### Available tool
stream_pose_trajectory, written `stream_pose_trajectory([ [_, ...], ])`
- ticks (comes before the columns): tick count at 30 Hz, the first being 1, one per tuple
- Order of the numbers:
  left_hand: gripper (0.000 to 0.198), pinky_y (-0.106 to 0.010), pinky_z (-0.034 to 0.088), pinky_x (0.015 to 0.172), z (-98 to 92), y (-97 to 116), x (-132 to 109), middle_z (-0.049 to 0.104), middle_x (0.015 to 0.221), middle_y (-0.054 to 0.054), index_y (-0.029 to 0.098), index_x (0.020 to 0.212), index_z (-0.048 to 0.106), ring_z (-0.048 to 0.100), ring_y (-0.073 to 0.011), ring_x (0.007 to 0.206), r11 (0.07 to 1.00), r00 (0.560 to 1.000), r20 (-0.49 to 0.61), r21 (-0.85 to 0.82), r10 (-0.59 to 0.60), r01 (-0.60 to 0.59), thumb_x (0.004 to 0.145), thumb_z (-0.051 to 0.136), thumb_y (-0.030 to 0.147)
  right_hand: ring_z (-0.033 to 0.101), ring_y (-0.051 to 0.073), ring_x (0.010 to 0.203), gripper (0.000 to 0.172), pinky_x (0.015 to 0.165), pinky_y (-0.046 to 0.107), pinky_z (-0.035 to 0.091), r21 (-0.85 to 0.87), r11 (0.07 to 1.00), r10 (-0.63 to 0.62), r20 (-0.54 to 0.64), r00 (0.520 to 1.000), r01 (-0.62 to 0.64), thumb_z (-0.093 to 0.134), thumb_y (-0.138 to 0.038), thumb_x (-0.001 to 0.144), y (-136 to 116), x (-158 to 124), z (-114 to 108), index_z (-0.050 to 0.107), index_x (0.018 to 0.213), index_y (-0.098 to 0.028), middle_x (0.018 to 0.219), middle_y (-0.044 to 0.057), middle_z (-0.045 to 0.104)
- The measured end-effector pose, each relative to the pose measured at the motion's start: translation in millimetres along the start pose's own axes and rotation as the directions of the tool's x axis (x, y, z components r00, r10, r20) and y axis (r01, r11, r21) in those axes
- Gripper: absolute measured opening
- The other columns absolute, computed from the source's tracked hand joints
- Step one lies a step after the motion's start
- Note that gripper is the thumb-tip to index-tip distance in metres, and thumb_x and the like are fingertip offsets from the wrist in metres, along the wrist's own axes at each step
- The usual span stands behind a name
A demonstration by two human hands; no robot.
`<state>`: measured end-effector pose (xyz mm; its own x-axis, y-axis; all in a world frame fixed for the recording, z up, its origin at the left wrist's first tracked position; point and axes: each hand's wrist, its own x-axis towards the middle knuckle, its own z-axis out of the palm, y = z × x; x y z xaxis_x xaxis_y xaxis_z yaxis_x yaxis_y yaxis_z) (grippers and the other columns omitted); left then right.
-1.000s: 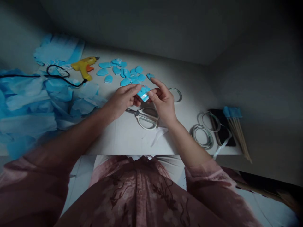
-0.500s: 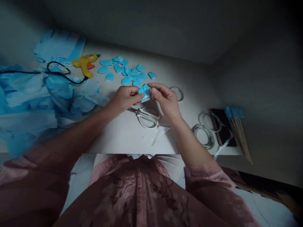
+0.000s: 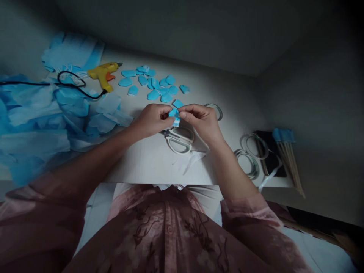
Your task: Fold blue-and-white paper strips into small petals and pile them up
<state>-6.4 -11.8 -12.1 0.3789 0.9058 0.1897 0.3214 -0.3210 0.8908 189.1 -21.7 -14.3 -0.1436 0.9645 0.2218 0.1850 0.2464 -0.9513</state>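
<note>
A small folded piece of blue fabric (image 3: 174, 116) with a white strip is pinched between my two hands above the table. My left hand (image 3: 153, 119) grips its left side with thumb and fingers. On the other side, my right hand (image 3: 201, 118) has thumb and index finger closed on its right edge. Just beyond the fingertips lies a cut blue petal-shaped piece (image 3: 178, 103), and several more blue pieces (image 3: 153, 94) are scattered farther back. White-handled scissors (image 3: 179, 147) rest below my hands, their blades partly hidden by the left one.
A yellow glue gun (image 3: 102, 74) with a black cord lies at the back left, beside heaped blue and white fabric (image 3: 36, 142). Tape rolls (image 3: 247, 165), a dark flat object (image 3: 273, 163) and sticks with blue tops (image 3: 290, 159) are at right. Another ring-shaped roll (image 3: 218, 112) sits behind my right hand.
A blue petal-shaped piece now lies apart on the table just beyond my fingers. My fingers have drawn closer together around the held fabric, and the right fingertips now pinch its edge.
</note>
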Motion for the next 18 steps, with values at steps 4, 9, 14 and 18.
stream_pose_trajectory([
  [4,0.028,-0.027,0.020,0.053,0.0,-0.5,-0.9,0.034,0.056,0.004,0.020,0.057,0.040,0.033,-0.0098,0.055,0.999,1.000,0.014,0.036,0.016,-0.017,0.075,0.060,0.027,0.065,0.014,0.072,0.038,0.070,0.028,0.053,0.022,1.000,0.013,0.028,1.000,-0.014,0.088,-0.055,0.068,1.3,0.6,0.0,0.081,0.084,-0.021,0.077,0.001,0.075],
  [9,0.030,-0.027,0.021,0.054,0.1,1.5,-1.1,0.035,0.056,0.004,0.020,0.056,0.038,0.033,-0.0099,0.056,0.999,0.999,0.027,0.033,0.022,-0.023,0.075,0.060,0.027,0.064,0.014,0.071,0.038,0.067,0.028,0.052,0.006,1.000,0.014,0.046,0.999,-0.014,0.087,-0.055,0.069,4.5,1.1,0.2,0.080,0.083,-0.021,0.075,0.000,0.074],
  [14,0.025,-0.027,0.022,0.054,0.6,0.2,-0.1,0.036,0.057,0.004,0.020,0.058,0.044,0.035,-0.0099,0.056,1.000,1.000,0.017,-0.005,-0.011,0.012,0.073,0.062,0.026,0.065,0.015,0.074,0.037,0.073,0.030,0.054,-0.012,1.000,-0.011,0.028,1.000,0.011,0.085,-0.055,0.072,2.0,1.1,-0.9,0.080,0.087,-0.021,0.080,0.001,0.075],
  [18,0.023,-0.024,0.027,0.051,0.3,1.9,1.6,0.042,0.054,0.004,0.020,0.057,0.045,0.041,-0.0098,0.053,0.991,0.995,0.026,-0.088,-0.096,0.098,0.073,0.061,0.023,0.065,0.015,0.079,0.036,0.079,0.031,0.054,-0.056,0.996,-0.077,-0.059,0.995,0.074,0.079,-0.058,0.079,-3.8,0.3,-1.3,0.079,0.087,-0.022,0.086,0.001,0.075],
])
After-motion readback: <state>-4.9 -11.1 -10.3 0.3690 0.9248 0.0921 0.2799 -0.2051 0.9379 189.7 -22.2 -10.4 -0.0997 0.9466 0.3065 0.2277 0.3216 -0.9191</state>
